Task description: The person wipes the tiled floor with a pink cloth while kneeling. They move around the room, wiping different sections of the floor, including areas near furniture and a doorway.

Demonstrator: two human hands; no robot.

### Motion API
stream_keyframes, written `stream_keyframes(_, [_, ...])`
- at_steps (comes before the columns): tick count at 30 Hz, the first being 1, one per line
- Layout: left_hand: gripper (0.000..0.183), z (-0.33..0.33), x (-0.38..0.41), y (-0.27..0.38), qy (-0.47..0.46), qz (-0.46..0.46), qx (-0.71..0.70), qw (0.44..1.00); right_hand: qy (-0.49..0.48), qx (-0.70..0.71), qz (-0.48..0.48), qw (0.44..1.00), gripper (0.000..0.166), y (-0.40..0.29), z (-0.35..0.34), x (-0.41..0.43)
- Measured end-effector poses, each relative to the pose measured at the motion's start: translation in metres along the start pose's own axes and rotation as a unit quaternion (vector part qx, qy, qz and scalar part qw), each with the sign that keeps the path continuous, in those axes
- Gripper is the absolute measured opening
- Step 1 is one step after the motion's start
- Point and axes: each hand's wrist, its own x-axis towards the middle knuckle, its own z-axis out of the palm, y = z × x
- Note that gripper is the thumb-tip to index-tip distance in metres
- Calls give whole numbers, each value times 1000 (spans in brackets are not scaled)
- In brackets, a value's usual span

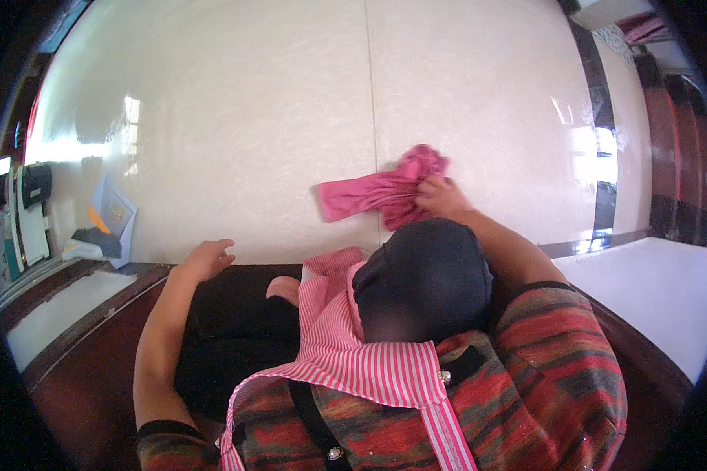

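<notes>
A crumpled pink cloth (359, 193) lies on the pale tiled floor (259, 106) in front of me, across a tile joint. My right hand (445, 198) is on its bunched right part, with the fingers curled into the fabric. The cloth's left end stretches out flat. Well to the left, my left hand (210, 259) hangs near my dark-clad leg, fingers apart and nothing in them. A bent knee in dark trousers (424, 279) rises between me and the cloth, over a pink-striped apron (359, 365).
At the left stand a pale, angular object (118, 215) with orange and dark grey parts beside it, and a white-and-black item (34, 206). Dark border tiles (595, 88) and brown panels (677, 147) line the right. A white surface (654, 288) lies at lower right.
</notes>
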Motion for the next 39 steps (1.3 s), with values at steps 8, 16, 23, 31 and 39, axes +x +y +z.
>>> stream_keyframes(8, [38,-12,8,18,-11,14,10,1000,-12,478,407,779,39,90,-103,-93])
stream_keyframes(16, [37,-13,8,13,5,30,6,1000,-53,501,550,666,63,139,-126,-144])
stream_keyframes(23, [38,-8,9,8,-9,4,11,1000,70,305,381,870,83,175,-25,-123])
stream_keyframes(31, [37,-3,14,0,-17,-7,-3,1000,-24,180,526,831,108,83,5,-79])
stream_keyframes(39, [36,-5,25,6,-14,28,37,999,-51,162,310,935,75,-76,-17,27])
